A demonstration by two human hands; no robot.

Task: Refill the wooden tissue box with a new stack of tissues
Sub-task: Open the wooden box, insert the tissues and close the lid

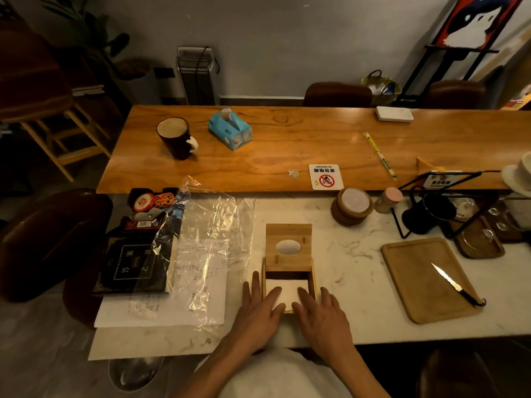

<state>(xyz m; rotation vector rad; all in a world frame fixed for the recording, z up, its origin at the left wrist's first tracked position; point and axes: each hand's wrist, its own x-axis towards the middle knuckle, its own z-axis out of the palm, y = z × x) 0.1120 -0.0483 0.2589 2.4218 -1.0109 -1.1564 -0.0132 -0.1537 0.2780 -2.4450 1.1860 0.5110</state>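
1. Wooden tissue box (pixel 288 271) sits on a white marble counter (pixel 353 282), just in front of the person. Its sliding lid (pixel 288 246), w/ an oval dispensing hole, is pushed back toward the far side, so the near half of the box is open.
2. Inside the open half: a white stack of tissues (pixel 286 288), lying flat and filling the opening side to side.
3. Left hand (pixel 260 308) and right hand (pixel 321 311) lie side by side, palms down, fingers spread flat on the stack, gripping nothing. Looks like pressing the stack down into the box.
4. Handling, as a guess: tissues are light, soft, compressible, and tear easily; best pressed w/ flat fingers, or held by the stack's edges, not pinched at one sheet. Box is stiff and stable; take the lid by its side edges to slide it shut.
5. Left of the box: crumpled clear plastic wrapper (pixel 212 239) over sheets of paper, prob. empty.
6. Right: wooden cutting board (pixel 425 280) holding a small knife (pixel 454 282), well apart from the hands.
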